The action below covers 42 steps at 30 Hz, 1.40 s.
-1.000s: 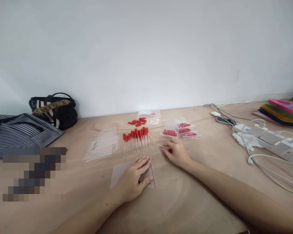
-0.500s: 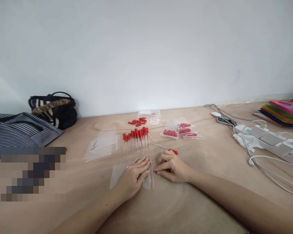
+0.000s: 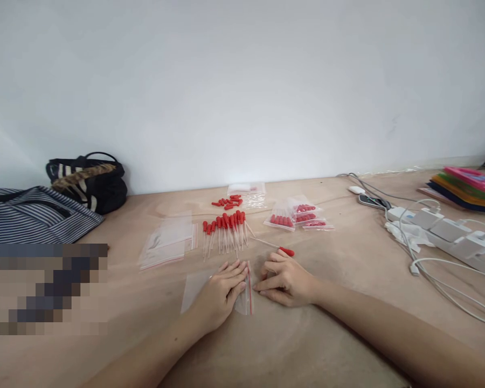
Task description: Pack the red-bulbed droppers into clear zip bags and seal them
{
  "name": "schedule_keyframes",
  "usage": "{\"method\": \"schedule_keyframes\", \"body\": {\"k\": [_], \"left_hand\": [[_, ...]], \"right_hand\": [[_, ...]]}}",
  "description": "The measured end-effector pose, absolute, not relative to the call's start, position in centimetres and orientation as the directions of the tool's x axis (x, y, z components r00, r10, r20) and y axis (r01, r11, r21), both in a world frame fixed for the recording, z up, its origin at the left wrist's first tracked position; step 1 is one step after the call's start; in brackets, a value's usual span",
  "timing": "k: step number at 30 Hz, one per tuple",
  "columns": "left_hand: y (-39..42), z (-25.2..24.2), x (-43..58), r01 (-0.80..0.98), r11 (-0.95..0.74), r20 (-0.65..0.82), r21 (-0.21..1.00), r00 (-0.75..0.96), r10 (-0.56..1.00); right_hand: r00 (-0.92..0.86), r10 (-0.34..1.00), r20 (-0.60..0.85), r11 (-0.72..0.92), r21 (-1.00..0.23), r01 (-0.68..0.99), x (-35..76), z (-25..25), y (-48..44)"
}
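Observation:
My left hand (image 3: 225, 288) lies flat, fingers stretched out, on a clear zip bag (image 3: 189, 288) with a red line along its right edge. Just right of that edge is my right hand (image 3: 285, 280). Its fingers are bent and drawn together, the tips at the bag's edge; whether they pinch the plastic is too small to see. Beyond the right hand's knuckles lies a single dropper with a red bulb (image 3: 286, 251), its thin tube pointing left. A row of red-bulbed droppers (image 3: 226, 222) lies ahead of my left hand.
Flat zip bags (image 3: 167, 242) lie to the left. Loose red bulbs (image 3: 228, 202) and a bag of clear tubes (image 3: 254, 200) are at the back. Filled bags (image 3: 282, 221) sit right of centre. A power strip (image 3: 456, 231) with cables is at right, bags (image 3: 40, 215) at left.
My right hand's fingers have shifted very slightly at the bag's edge. My left hand stays flat on the bag.

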State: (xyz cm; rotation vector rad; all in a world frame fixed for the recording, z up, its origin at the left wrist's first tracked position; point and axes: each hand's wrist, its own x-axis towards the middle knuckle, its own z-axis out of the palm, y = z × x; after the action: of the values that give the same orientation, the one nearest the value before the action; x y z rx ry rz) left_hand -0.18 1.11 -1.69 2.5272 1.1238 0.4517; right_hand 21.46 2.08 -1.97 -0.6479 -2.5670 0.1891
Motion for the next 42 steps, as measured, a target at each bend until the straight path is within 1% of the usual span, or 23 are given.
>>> {"method": "schedule_keyframes", "body": {"k": [8, 12, 20, 25, 29, 31, 32, 35, 36, 38, 42], "left_hand": [[1.0, -1.5, 0.0, 0.641, -0.63, 0.166, 0.438, 0.631, 0.758], [1.0, -1.5, 0.0, 0.644, -0.63, 0.161, 0.434, 0.633, 0.757], [1.1, -1.7, -0.1, 0.64, -0.631, 0.169, 0.438, 0.63, 0.758], [0.8, -1.3, 0.1, 0.638, -0.628, 0.156, 0.447, 0.635, 0.756], [0.3, -0.8, 0.1, 0.674, -0.557, 0.127, 0.486, 0.576, 0.808], [0.1, -0.5, -0.1, 0.682, -0.515, 0.1, 0.519, 0.55, 0.829], [0.0, -0.5, -0.2, 0.676, -0.509, 0.092, 0.533, 0.552, 0.829], [-0.4, -0.4, -0.4, 0.642, -0.53, 0.094, 0.554, 0.585, 0.806], [-0.5, -0.4, -0.5, 0.633, -0.539, 0.1, 0.556, 0.592, 0.8], [-0.5, -0.7, -0.4, 0.617, -0.552, 0.12, 0.561, 0.599, 0.792], [-0.5, -1.2, -0.1, 0.586, -0.567, 0.166, 0.579, 0.596, 0.786]], "right_hand": [[-0.79, 0.45, 0.417, 0.892, -0.18, 0.414, 21.7, -2.1, 2.1], [-0.779, 0.459, 0.426, 0.888, -0.203, 0.412, 21.7, -2.0, 2.0], [-0.789, 0.453, 0.416, 0.892, -0.208, 0.402, 21.5, -1.9, 2.1], [-0.741, 0.493, 0.456, 0.87, -0.256, 0.421, 20.8, -2.1, 2.1], [-0.723, 0.517, 0.458, 0.856, -0.273, 0.439, 19.9, -2.1, 2.2], [-0.709, 0.561, 0.427, 0.828, -0.307, 0.47, 19.7, -1.9, 2.3], [-0.681, 0.608, 0.407, 0.793, -0.343, 0.503, 19.7, -1.7, 2.3], [-0.496, 0.805, 0.326, 0.593, -0.48, 0.646, 19.7, -1.3, 2.1], [-0.435, 0.849, 0.3, 0.528, -0.507, 0.681, 19.6, -1.3, 2.0], [-0.38, 0.885, 0.268, 0.465, -0.532, 0.707, 19.4, -1.3, 1.7], [-0.405, 0.883, 0.236, 0.46, -0.603, 0.652, 18.5, -1.6, 1.2]]}}
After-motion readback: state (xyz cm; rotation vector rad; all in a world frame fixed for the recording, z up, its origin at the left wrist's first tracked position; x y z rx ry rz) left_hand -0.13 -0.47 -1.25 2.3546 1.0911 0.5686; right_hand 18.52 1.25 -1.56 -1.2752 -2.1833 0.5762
